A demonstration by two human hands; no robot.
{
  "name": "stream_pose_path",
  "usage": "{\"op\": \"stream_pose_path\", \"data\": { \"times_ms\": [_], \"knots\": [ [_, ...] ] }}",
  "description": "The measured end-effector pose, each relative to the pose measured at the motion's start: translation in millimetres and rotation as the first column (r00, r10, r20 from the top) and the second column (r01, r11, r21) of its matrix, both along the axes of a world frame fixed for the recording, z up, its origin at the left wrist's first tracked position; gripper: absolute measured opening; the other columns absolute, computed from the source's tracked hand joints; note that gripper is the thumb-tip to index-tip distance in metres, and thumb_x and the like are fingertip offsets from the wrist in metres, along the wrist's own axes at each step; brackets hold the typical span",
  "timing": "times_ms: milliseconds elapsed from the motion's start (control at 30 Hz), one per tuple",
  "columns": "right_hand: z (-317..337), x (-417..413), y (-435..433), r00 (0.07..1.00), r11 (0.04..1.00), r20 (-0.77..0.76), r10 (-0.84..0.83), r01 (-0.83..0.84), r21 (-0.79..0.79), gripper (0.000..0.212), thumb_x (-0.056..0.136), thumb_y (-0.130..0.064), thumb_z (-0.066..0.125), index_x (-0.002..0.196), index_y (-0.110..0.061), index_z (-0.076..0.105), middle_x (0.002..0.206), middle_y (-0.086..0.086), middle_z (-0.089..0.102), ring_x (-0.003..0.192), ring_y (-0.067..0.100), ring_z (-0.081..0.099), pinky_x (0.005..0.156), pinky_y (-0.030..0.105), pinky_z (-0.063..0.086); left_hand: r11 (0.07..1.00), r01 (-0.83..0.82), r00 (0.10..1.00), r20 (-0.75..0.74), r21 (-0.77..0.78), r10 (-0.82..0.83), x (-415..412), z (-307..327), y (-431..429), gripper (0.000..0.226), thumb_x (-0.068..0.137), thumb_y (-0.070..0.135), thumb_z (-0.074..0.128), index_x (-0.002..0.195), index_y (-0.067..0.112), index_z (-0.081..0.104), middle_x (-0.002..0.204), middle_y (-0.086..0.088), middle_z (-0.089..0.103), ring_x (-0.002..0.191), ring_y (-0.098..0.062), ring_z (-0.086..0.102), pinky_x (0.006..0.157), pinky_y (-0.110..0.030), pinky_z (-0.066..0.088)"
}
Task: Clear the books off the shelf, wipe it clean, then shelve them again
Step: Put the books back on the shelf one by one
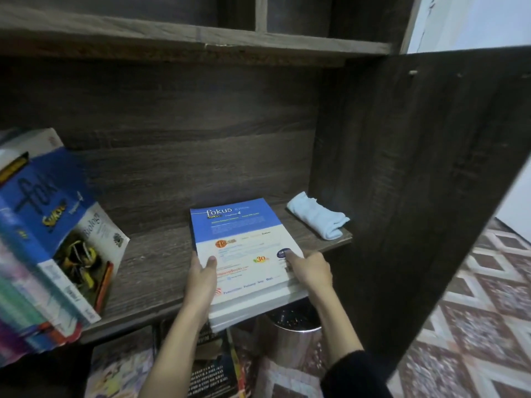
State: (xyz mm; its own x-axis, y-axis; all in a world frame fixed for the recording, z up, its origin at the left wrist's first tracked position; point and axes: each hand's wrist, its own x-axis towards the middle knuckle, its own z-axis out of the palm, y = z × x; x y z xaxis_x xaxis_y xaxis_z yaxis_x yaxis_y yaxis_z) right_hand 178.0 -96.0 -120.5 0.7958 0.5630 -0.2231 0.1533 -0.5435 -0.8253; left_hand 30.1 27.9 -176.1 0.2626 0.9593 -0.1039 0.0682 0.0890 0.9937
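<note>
A thick blue-and-white "fokus" book [244,248] lies flat on the dark wooden shelf [155,254], its near end jutting over the shelf's front edge. My left hand [202,278] grips its left edge, thumb on the cover. On the right edge my right hand [309,271] holds it, thumb on top. A row of books [43,239] leans at the shelf's left end, a blue "fokus" Biology book outermost. A folded light-blue cloth [319,216] rests at the shelf's right end.
The cabinet's side panel [402,182] rises just right of the cloth. Below the shelf sit more books [212,366] and a round metal container [293,334]. A patterned floor [474,326] shows at right. Another shelf board [201,38] runs overhead.
</note>
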Motion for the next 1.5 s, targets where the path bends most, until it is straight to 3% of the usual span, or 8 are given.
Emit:
{"op": "stream_pose_path", "data": {
  "times_ms": [400, 600, 733, 867, 1033, 1200, 1333, 1500],
  "knots": [
    [-1, 5, 14, 1.000, 0.999, 0.003, 0.010, -0.010, 0.053, 0.027, 0.088, -0.037, 0.063, 0.083, -0.011, 0.065, 0.106, 0.015, 0.068, 0.106, 0.031, 0.060, 0.090, 0.035, 0.046, 0.997, -0.069, 0.996, 0.061, 0.016, 0.068, -1, 10, -11, 0.032, 0.102, 0.013, 0.038, 0.133, 0.014, 0.046, 0.116, -0.003, 0.060, 0.107, -0.026, 0.058, 0.096, -0.039, 0.045],
    [5, 5, 24, 0.996, 0.997, 0.083, 0.022, -0.016, -0.071, 0.034, 0.085, -0.037, 0.062, 0.102, -0.007, 0.061, 0.113, 0.013, 0.063, 0.109, 0.034, 0.056, 0.098, 0.045, 0.043, 0.993, -0.102, 0.994, 0.035, 0.054, 0.100, -4, 15, -13, 0.030, 0.100, 0.009, 0.041, 0.129, 0.012, 0.051, 0.118, -0.007, 0.063, 0.109, -0.027, 0.059, 0.098, -0.039, 0.045],
    [17, 3, 26, 0.994, 0.999, 0.103, 0.027, -0.031, 0.039, 0.031, 0.079, -0.027, 0.072, 0.090, 0.000, 0.059, 0.102, 0.018, 0.066, 0.099, 0.034, 0.061, 0.080, 0.040, 0.048, 0.996, -0.075, 0.997, 0.022, 0.041, 0.074, -13, 22, -13, 0.029, 0.101, 0.010, 0.040, 0.127, 0.012, 0.052, 0.118, -0.006, 0.063, 0.107, -0.025, 0.060, 0.096, -0.038, 0.047],
    [29, 5, 21, 0.947, 0.964, -0.306, 0.097, -0.012, 0.267, 0.026, 0.073, 0.000, 0.072, 0.092, 0.002, 0.055, 0.093, 0.023, 0.067, 0.074, 0.031, 0.065, 0.066, 0.042, 0.054, 0.995, -0.033, 0.999, -0.031, 0.095, 0.037, -24, 34, -10, 0.029, 0.100, 0.007, 0.041, 0.126, 0.009, 0.052, 0.116, -0.006, 0.062, 0.103, -0.022, 0.058, 0.090, -0.031, 0.045],
    [22, -7, 21, 0.794, 0.948, -0.575, 0.199, -0.007, 0.319, 0.044, 0.082, -0.012, 0.071, 0.118, 0.003, 0.052, 0.094, 0.025, 0.070, 0.068, 0.033, 0.069, 0.060, 0.044, 0.059, 0.991, 0.055, 0.998, -0.025, 0.123, -0.052, -39, 47, -11, 0.030, 0.099, 0.003, 0.041, 0.126, 0.010, 0.053, 0.114, -0.005, 0.063, 0.105, -0.023, 0.060, 0.090, -0.032, 0.048],
    [27, -24, 12, 0.771, 0.927, -0.546, 0.329, -0.154, 0.342, 0.007, 0.089, 0.001, 0.061, 0.081, 0.000, 0.060, 0.060, 0.011, 0.068, 0.048, 0.019, 0.065, 0.047, 0.030, 0.055, 0.992, 0.080, 0.996, 0.035, 0.094, -0.084, -58, 60, -9, 0.030, 0.098, 0.001, 0.044, 0.125, 0.009, 0.055, 0.112, -0.009, 0.066, 0.095, -0.024, 0.065, 0.072, -0.028, 0.053],
    [32, -47, 4, 0.744, 0.881, -0.521, 0.418, -0.192, 0.433, 0.007, 0.093, 0.002, 0.054, 0.098, -0.002, 0.056, 0.068, 0.009, 0.068, 0.058, 0.021, 0.067, 0.053, 0.034, 0.057, 0.989, 0.091, 0.993, 0.070, 0.119, -0.100, -80, 74, -11, 0.030, 0.097, 0.002, 0.047, 0.122, 0.015, 0.056, 0.110, -0.007, 0.068, 0.091, -0.020, 0.067, 0.070, -0.030, 0.056],
    [50, -79, 6, 0.835, 0.737, -0.349, 0.426, -0.096, 0.669, 0.039, 0.085, 0.010, 0.057, 0.122, -0.002, 0.055, 0.081, 0.011, 0.068, 0.065, 0.020, 0.064, 0.066, 0.034, 0.055, 0.973, 0.057, 0.996, 0.058, 0.224, -0.072, -105, 97, -7, 0.033, 0.098, 0.002, 0.044, 0.124, 0.020, 0.054, 0.113, -0.004, 0.066, 0.096, -0.017, 0.065, 0.080, -0.030, 0.054]
  ]
}}
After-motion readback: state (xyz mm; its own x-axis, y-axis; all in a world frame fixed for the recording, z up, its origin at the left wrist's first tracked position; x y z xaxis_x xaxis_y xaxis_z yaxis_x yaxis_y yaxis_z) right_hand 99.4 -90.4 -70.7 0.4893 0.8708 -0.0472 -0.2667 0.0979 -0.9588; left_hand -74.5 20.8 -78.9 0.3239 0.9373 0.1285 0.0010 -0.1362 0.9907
